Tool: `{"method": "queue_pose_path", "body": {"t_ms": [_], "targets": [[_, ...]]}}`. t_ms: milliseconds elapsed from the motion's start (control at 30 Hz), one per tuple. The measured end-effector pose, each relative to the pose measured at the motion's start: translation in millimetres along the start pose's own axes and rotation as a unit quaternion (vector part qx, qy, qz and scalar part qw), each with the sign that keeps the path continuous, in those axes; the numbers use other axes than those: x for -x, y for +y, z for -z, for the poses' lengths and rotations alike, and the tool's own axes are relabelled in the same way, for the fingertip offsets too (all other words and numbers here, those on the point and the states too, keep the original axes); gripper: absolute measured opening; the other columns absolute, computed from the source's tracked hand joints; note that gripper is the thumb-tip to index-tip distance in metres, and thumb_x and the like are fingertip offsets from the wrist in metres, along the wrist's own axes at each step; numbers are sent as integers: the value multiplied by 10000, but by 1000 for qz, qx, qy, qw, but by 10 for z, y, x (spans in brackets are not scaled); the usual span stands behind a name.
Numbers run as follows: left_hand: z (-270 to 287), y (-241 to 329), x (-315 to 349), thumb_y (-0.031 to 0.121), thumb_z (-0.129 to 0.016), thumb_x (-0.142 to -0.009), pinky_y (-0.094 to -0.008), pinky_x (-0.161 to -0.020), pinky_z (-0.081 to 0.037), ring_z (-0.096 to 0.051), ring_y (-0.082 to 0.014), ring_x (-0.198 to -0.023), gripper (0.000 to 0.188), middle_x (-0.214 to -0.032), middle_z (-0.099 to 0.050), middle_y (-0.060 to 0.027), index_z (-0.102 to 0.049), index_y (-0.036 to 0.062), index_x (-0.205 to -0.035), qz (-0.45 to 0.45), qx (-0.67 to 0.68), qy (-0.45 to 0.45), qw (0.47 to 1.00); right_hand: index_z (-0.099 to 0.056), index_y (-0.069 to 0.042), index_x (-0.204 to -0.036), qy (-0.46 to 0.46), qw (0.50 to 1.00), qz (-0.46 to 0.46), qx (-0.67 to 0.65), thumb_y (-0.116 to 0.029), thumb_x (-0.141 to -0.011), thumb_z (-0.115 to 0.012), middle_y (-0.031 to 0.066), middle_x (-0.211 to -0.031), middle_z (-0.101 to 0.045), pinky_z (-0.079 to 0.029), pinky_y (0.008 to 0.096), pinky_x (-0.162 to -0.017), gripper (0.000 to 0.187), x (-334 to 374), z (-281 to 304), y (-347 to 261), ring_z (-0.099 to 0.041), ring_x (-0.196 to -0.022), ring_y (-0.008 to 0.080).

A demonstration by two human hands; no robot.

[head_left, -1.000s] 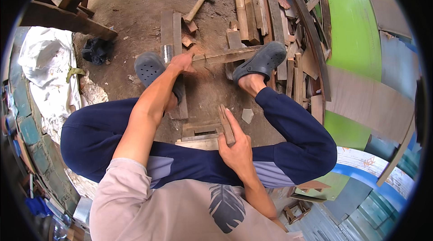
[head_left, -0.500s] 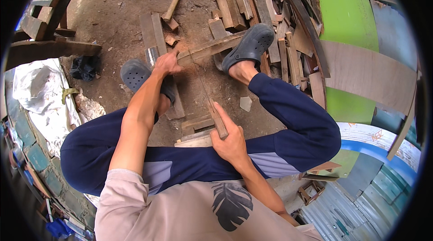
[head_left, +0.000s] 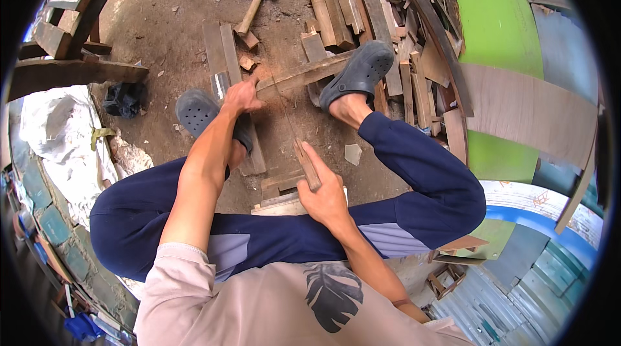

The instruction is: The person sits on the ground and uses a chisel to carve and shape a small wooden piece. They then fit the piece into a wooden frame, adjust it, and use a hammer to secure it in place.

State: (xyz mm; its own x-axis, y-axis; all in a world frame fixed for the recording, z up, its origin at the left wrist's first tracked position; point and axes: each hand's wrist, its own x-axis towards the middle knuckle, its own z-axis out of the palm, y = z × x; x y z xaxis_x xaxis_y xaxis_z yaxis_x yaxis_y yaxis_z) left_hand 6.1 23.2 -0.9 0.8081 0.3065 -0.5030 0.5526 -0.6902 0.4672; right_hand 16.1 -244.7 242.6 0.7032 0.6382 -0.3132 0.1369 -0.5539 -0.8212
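My right hand [head_left: 325, 198] is closed around the wooden handle of a handsaw [head_left: 306, 166], its index finger stretched along the grip. From there the thin blade, seen almost edge-on, runs away from me to a wooden board [head_left: 305, 75], meeting it just right of my left hand [head_left: 242, 96]. That hand is closed over the board's left end, pressing it down on the planks below. My right foot, in a dark clog [head_left: 362, 73], stands on the board's right end. The blade's far tip is hard to make out.
A claw hammer [head_left: 252, 11] lies on the dirt floor beyond the board, near small wood offcuts [head_left: 247, 62]. Long planks and scraps [head_left: 414, 80] are piled at the right. A white sack [head_left: 61, 142] and a black plastic bag [head_left: 123, 99] lie at the left.
My right hand has pushed the saw slightly forward, away from my body. My left hand keeps its hold on the board, and my foot stays on it.
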Motion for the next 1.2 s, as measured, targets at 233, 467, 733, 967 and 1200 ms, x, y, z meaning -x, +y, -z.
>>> {"method": "queue_pose_path", "body": {"t_ms": [233, 467, 733, 967, 1200], "targets": [[74, 152, 80, 279, -738, -682, -498, -911, -527, -656, -449, -1068, 669, -1106, -698, -266, -556, 32, -1276, -5, 14, -12, 1000, -510, -93, -1469, 12, 995, -93, 17, -106, -829, -593, 316, -995, -691, -541, 445, -848, 646, -1008, -448, 189, -708, -935, 423], [48, 78, 44, 276, -728, -667, -500, -893, -535, -664, -437, -1060, 616, -1090, -703, -255, -589, 33, -1216, 22, -11, -16, 1000, -485, -116, -1496, 23, 1000, -2, -13, -55, -803, -574, 274, -1147, -699, -546, 429, -878, 702, -79, -93, 37, -715, -994, 416], [80, 159, 80, 288, -755, -658, -512, -878, -540, -669, -441, -1035, 584, -1068, -704, -254, -604, 32, -1161, 11, 1, -9, 1000, -525, -56, -1449, -25, 984, -177, 24, -84, -831, -591, 306, -1101, -687, -539, 391, -853, 622, -1016, -455, 148, -722, -936, 340], [-38, -6, 66, 296, -753, -657, -508, -875, -542, -666, -447, -1041, 616, -1079, -701, -261, -599, 33, -1191, 7, 12, 8, 1000, -478, -57, -1491, -5, 999, -26, -29, -2, -818, -541, 248, -1336, -631, -490, 398, -1034, 678, 194, -73, -22, -613, -1250, 379], [-27, 26, 11, 286, -738, -651, -509, -876, -537, -670, -452, -1020, 649, -1018, -704, -279, -584, 20, -1223, -6, 8, -11, 1000, -505, -82, -1470, -11, 988, -146, -42, -72, -824, -574, 271, -1257, -660, -505, 387, -973, 650, -885, -466, 312, -654, -1189, 375]]}}
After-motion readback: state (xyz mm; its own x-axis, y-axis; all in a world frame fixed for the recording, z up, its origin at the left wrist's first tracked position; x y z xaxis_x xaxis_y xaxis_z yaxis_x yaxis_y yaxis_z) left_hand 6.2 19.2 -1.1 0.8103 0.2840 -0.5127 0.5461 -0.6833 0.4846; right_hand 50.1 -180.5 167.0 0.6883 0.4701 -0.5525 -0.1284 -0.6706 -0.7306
